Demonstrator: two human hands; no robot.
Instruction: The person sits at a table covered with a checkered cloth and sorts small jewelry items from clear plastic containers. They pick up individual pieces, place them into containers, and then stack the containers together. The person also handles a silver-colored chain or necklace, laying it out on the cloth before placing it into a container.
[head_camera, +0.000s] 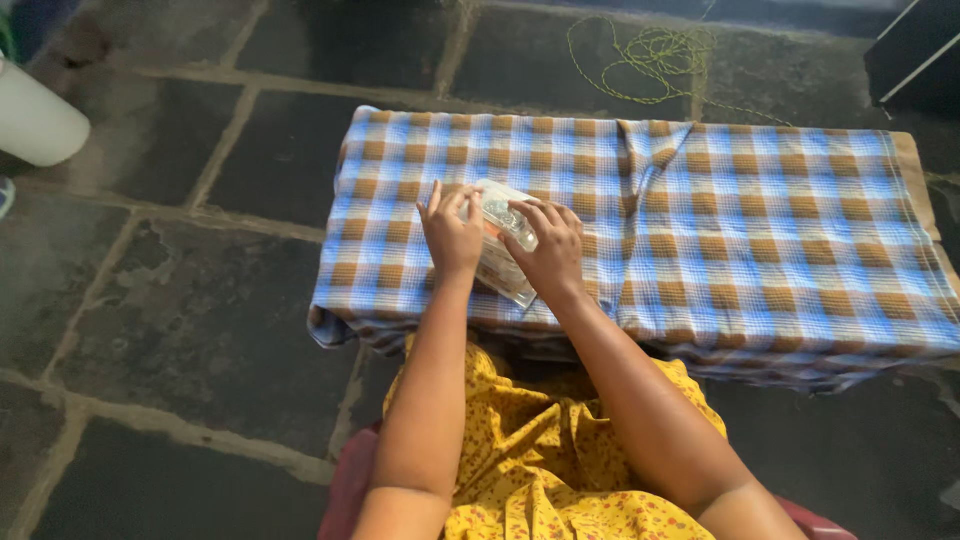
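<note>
A low bench draped in a blue, white and orange checked cloth (760, 230) stands in front of me. Near its front left part lies a small clear plastic packet (502, 238) with something pale and orange inside. My left hand (450, 232) holds the packet's left side with fingers bent over its top. Its right side is gripped by my right hand (548, 250), whose fingers curl over the upper edge. Much of the packet is hidden under both hands.
Dark stone floor tiles (180, 320) surround the bench. A tangle of green string (650, 55) lies on the floor behind it. A white cylinder (35, 120) sits at the far left, a dark box (915, 55) at the top right. My yellow patterned garment (540, 450) is below.
</note>
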